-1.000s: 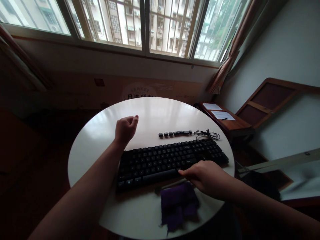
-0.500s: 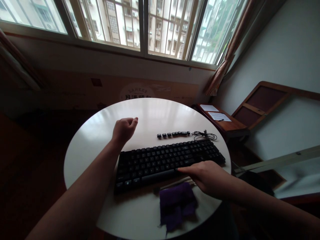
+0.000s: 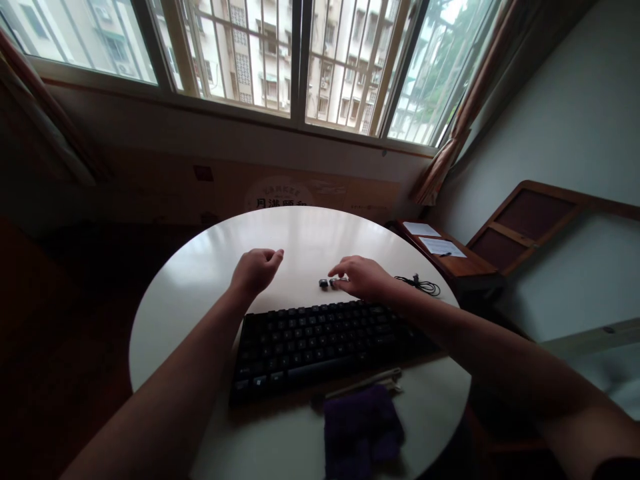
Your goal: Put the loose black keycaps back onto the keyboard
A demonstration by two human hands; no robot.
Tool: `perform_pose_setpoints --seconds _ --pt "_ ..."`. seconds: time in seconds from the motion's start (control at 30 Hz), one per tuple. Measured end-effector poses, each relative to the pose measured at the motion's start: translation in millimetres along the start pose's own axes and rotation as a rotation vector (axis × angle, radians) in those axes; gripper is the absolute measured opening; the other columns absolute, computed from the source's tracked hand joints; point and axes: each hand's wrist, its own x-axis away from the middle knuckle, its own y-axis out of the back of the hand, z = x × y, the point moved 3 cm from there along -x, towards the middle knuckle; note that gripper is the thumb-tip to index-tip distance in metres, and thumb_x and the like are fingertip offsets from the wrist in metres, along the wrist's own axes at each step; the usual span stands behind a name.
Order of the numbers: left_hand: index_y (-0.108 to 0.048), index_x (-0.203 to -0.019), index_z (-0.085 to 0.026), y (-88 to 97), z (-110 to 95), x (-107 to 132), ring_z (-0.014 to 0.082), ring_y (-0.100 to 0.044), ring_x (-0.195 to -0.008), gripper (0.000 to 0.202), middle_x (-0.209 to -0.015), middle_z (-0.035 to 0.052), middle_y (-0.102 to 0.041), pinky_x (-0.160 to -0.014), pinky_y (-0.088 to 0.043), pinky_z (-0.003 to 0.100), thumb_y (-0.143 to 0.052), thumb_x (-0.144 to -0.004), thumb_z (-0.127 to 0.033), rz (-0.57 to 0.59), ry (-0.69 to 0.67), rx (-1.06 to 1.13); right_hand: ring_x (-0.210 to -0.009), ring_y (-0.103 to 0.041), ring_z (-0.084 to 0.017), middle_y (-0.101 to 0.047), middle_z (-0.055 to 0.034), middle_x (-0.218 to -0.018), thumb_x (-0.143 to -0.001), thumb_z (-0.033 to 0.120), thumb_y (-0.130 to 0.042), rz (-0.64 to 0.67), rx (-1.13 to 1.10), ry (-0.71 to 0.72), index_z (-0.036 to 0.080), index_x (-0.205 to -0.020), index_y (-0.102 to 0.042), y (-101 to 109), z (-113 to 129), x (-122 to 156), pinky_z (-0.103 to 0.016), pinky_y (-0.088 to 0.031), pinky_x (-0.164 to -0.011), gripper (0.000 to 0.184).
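A black keyboard (image 3: 310, 347) lies on the round white table (image 3: 280, 233), in front of me. Beyond its far edge, small black keycaps (image 3: 323, 284) sit in a row, partly covered by my right hand (image 3: 365, 277). That hand's thumb and forefinger are apart, close around one keycap; whether they touch it I cannot tell. My left hand (image 3: 257, 270) is closed above the table, past the keyboard's far left corner, and anything inside its fingers is hidden. Nearer to me are a purple cloth (image 3: 363, 427) and a slim, light-coloured tool (image 3: 370, 380), its kind unclear.
A coiled black cable (image 3: 423, 285) lies at the table's right side. Beyond the table on the right stands a wooden chair (image 3: 480, 260) with paper sheets (image 3: 443, 247) and a pen on it. A barred window (image 3: 300, 67) spans the far wall.
My right hand has gone from pressing at the keyboard's near row to the keycaps behind it. My left hand stays closed in about the same place. The view has shifted slightly.
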Motion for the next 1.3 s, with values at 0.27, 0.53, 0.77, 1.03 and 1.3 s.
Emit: perform_pose_setpoints --seconds 0.27,0.53,0.77,1.03,1.3 --pt "-0.036 -0.048 -0.021 2.6 3 -2 0.014 -0.033 -0.047 0.049 -0.045 -0.0014 -0.031 -0.056 -0.022 0.033 -0.048 -0.088 -0.048 0.011 0.028 -0.011 -0.111 -0.06 -0.021 -0.069 -0.0052 -0.118 -0.087 0.032 -0.07 0.043 0.015 0.012 0.024 -0.11 -0.079 -28 0 -37 -0.03 -0.046 -0.093 0.026" --pt "-0.037 -0.048 -0.021 2.6 3 -1 0.0141 -0.033 -0.047 0.049 -0.044 -0.0011 -0.033 -0.057 -0.023 0.033 -0.049 -0.088 -0.048 0.004 0.038 -0.013 -0.106 -0.058 -0.017 -0.072 -0.0032 -0.109 -0.091 0.03 -0.069 -0.082 -0.019 0.047 0.026 -0.107 -0.08 -5 6 -23 -0.031 -0.042 -0.098 0.02" --pt "-0.04 -0.049 -0.021 4.0 0 -1 0.0141 -0.035 -0.049 0.049 -0.045 -0.0012 -0.033 -0.058 -0.024 0.032 -0.049 -0.089 -0.047 0.004 0.051 -0.051 -0.095 -0.064 -0.013 -0.074 -0.0016 -0.099 -0.088 0.027 -0.072 0.026 -0.186 0.121 0.023 -0.104 -0.08 24 -3 64 -0.025 -0.043 -0.092 0.019" --pt "-0.045 -0.051 -0.021 3.3 -2 -1 0.0153 -0.04 -0.051 0.047 -0.046 -0.0003 -0.037 -0.059 -0.027 0.032 -0.049 -0.089 -0.048 0.007 0.062 -0.063 -0.097 -0.065 -0.015 -0.075 0.0018 -0.096 -0.082 0.028 -0.077 0.18 -0.098 0.059 0.028 -0.101 -0.081 5 -5 130 -0.025 -0.042 -0.085 0.02" --pt "-0.044 -0.05 -0.021 3.1 0 -2 0.015 -0.038 -0.051 0.048 -0.046 -0.0004 -0.037 -0.059 -0.026 0.032 -0.049 -0.089 -0.048 0.014 0.056 -0.054 -0.097 -0.065 -0.014 -0.074 0.0038 -0.098 -0.085 0.028 -0.074 0.18 0.01 0.065 0.029 -0.099 -0.079 -11 0 131 -0.025 -0.037 -0.085 0.015"
